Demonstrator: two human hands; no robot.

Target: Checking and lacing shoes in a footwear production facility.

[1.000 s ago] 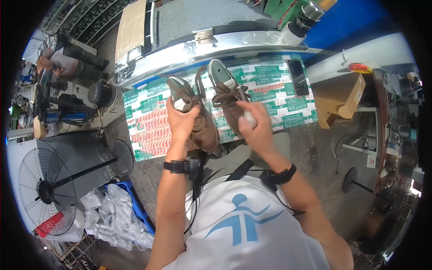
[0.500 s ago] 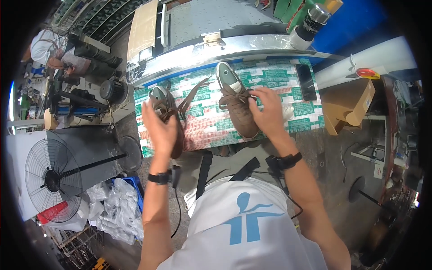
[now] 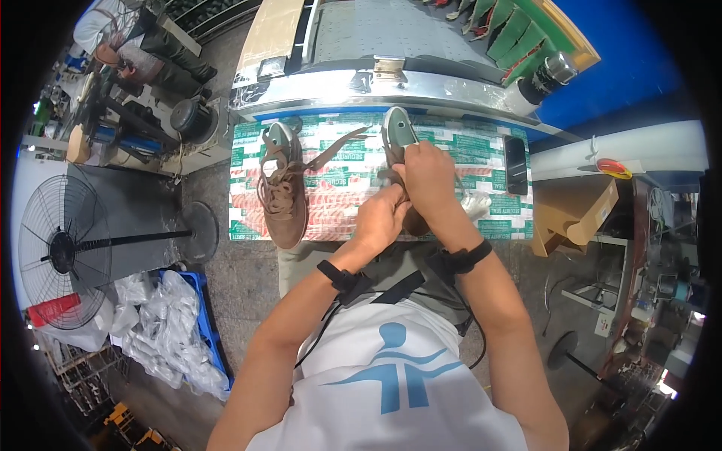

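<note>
Two brown shoes are worked on at a paper-covered tabletop (image 3: 481, 150) in a crowded workshop.

The right shoe (image 3: 396, 135) is held over the tabletop's middle by both hands: the left hand (image 3: 380, 218) is closed around its toe end and the right hand (image 3: 429, 177) is closed over its upper. The left shoe (image 3: 282, 188), laces loose, is laid flat well apart on the green, white and red printed paper. A dark phone (image 3: 516, 164) is seen at the right edge, a standing fan (image 3: 64, 252) on the concrete floor (image 3: 241, 278).
</note>
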